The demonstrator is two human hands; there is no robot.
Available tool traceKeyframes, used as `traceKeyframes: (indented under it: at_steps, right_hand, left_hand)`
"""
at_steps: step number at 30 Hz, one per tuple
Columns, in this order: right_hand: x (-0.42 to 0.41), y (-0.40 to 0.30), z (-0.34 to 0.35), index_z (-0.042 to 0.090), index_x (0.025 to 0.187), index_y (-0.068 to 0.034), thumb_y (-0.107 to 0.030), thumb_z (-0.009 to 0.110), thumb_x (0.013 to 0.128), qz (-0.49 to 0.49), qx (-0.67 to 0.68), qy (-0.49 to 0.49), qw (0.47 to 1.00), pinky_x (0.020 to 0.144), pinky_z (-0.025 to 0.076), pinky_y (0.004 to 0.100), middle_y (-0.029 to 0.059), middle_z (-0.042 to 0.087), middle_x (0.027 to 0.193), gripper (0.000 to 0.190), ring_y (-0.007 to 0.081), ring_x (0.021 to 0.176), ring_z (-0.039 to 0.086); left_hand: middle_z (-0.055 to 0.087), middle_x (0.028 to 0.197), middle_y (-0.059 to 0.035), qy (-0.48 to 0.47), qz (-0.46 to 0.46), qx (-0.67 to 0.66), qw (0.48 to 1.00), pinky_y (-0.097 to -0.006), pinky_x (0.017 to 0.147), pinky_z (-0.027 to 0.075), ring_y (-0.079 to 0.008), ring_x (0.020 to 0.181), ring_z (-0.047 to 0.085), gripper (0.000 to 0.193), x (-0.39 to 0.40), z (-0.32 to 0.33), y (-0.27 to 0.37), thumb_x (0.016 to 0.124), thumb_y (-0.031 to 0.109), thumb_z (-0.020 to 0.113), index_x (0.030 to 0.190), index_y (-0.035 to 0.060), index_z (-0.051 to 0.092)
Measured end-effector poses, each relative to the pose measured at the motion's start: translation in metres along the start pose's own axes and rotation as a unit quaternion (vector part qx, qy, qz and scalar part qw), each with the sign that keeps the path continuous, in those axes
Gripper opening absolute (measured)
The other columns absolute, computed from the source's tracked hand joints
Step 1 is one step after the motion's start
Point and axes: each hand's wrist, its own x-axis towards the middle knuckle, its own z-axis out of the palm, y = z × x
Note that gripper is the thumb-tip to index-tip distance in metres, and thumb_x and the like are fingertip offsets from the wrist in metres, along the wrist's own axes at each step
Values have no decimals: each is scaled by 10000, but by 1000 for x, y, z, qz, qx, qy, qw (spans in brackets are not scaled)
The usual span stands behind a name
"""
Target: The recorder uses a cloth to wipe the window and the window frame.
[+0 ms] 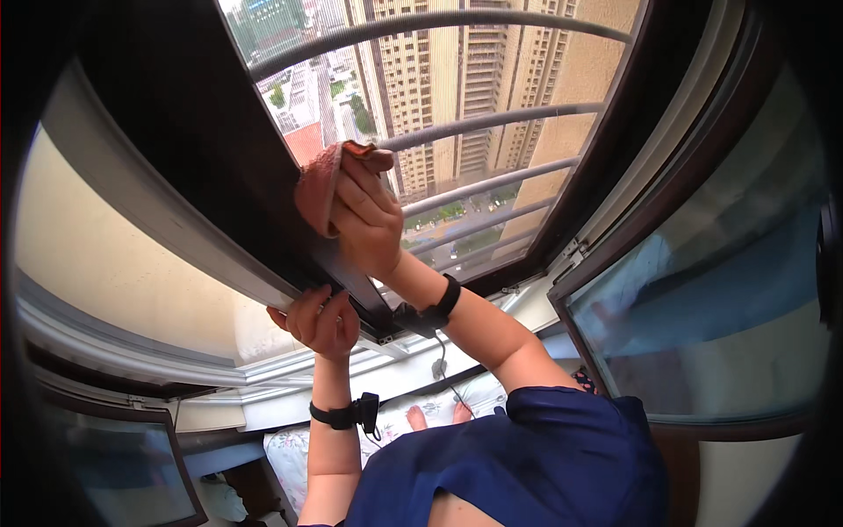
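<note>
A reddish-pink cleaning cloth (317, 191) is bunched in my right hand (369, 214), its orange edge showing near the fingertips. That hand reaches up against the dark window frame (263, 171), beside the screened window opening. Lower down, my left hand (323, 323) has its fingers curled over the light edge of the frame. Nothing shows in that hand apart from the edge it grips. Each wrist wears a black strap (450, 296) with a small device and cable. The cloth's far face, towards the frame, is hidden.
Metal guard bars (500, 118) cross the opening, with tall buildings and a street far below. An open glass window sash (711, 316) swings inward at the right, and another sash (125, 454) stands at lower left. My bare feet (416, 417) stand on floral bedding (290, 454) below a white sill (355, 382).
</note>
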Motion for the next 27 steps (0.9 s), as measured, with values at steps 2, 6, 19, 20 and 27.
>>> traceKeyframes:
  at_steps: [2,6,19,20,27]
  right_hand:
    - [12,20,-23,702,795,-75,-63,640,681,-49,-3,-63,997,1007,493,446,91,675,1143,130,304,1190,603]
    - [20,109,-85,710,1102,-44,99,594,775,-15,-117,28,993,1043,472,416,138,640,1266,376,348,1254,550]
    - [58,23,-21,676,1107,-34,61,581,790,-35,-35,-23,999,1065,419,453,181,627,1226,344,360,1281,522]
    - [51,7,-10,688,1049,-36,-3,594,783,-35,-17,-36,999,1085,403,455,167,609,1264,285,346,1291,517]
    - [85,114,-91,673,1112,-12,32,638,771,-63,-161,7,985,1078,412,460,186,609,1282,346,412,1249,524]
  left_hand:
    - [636,991,-17,-7,1,-6,1000,-519,1168,179,-228,1005,577,148,-1,2,-1,741,65,646,812,186,691]
    - [647,962,49,5,-20,10,1000,-512,1179,187,-184,945,609,125,-4,2,-4,729,129,662,781,235,705]
    - [556,1185,-134,141,-27,-61,988,-536,1121,268,-330,1199,471,169,103,16,33,928,226,531,905,106,649]
    - [538,1238,-149,134,-29,-80,987,-528,1103,288,-343,1210,468,152,114,17,37,916,210,550,924,95,649]
    - [458,1409,-203,103,-29,-89,990,-518,1130,248,-371,1372,355,259,138,17,34,922,241,556,1091,63,635]
